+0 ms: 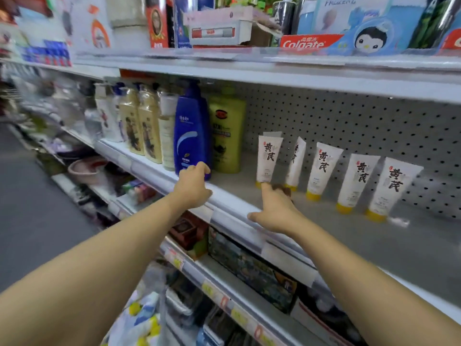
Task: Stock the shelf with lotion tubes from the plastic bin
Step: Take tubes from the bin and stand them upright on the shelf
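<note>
We are reaching both arms up to the grey shelf [324, 221], where five white lotion tubes with yellow caps are standing cap-down in a row that runs from the middle out to the right, each leaning back towards the pegboard [349, 116], which is probably what is keeping them upright. Our right hand [275, 209] is lying over the front lip of the shelf with the forefinger stretched out and touching the base of the leftmost tube [268, 158], seemingly nudging it square with its neighbours; the other fingers are blurred behind it, so we cannot tell whether they are curled, though nothing is being held. Our left hand [193, 187] is resting on the shelf edge further left, its fingertips curling against the foot of the blue bottle [192, 136], most likely steadying it so the tall bottles are keeping clear of the tubes. The plastic bin is not showing anywhere we can be sure of; the space near the front of the shelf is staying open for more tubes
</note>
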Action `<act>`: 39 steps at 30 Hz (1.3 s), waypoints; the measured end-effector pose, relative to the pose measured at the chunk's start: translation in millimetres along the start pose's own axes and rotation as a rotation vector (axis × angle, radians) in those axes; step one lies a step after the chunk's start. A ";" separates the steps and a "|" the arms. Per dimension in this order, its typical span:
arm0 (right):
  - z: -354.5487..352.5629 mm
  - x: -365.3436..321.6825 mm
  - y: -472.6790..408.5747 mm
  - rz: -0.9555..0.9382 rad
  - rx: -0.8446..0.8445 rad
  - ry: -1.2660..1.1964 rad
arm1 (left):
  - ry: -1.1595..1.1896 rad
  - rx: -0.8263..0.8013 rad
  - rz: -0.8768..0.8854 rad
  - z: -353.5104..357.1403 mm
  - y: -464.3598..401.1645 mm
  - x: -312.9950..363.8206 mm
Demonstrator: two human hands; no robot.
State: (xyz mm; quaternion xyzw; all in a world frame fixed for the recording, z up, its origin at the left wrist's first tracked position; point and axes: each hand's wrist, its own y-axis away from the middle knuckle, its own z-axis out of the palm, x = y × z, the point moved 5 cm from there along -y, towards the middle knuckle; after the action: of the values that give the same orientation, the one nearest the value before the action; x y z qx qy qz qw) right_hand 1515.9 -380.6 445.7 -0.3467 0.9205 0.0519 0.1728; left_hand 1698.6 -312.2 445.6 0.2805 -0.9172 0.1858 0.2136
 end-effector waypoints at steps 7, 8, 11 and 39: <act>40.6 -66.6 -1.8 -0.194 -0.034 0.017 | -0.189 -0.048 -0.192 -31.5 52.7 -85.8; 47.7 -76.6 -0.4 -0.214 -0.053 0.010 | -0.199 -0.056 -0.227 -34.3 60.0 -97.9; 74.1 -106.8 3.6 -0.279 -0.084 -0.005 | -0.197 -0.096 -0.308 -37.5 79.6 -139.5; 452.5 -163.1 25.5 -0.069 -0.693 0.114 | 0.062 -0.591 -0.631 129.6 209.5 -436.1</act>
State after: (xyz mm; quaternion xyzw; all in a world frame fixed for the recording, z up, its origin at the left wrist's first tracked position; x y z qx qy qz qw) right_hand 1740.9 -162.8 79.8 -0.4180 0.8440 0.3358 -0.0053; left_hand 1864.7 -20.0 74.2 0.4683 -0.7934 -0.1508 0.3584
